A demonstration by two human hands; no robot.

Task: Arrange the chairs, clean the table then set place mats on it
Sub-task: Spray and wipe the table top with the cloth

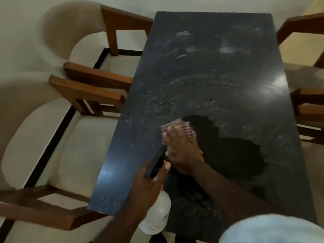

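Observation:
A long black stone table point(210, 76) fills the middle of the view, streaked with smears and speckles. My left hand point(149, 181) grips a clear spray bottle point(157, 216) by its black trigger head, held over the table's near left corner. My right hand point(182, 148) lies flat on the tabletop and presses down a striped cloth point(177, 124), which is blurred; only its far edge shows past my fingers. Two cream armchairs with brown wooden arms stand along the left side, one near point(52, 146) and one far point(98, 55).
On the right side, wooden arms of two more chairs point(305, 32) point(308, 109) show at the frame edge. A pale blue sleeve point(271, 230) fills the lower right corner. A bright light reflection sits on the table's right edge.

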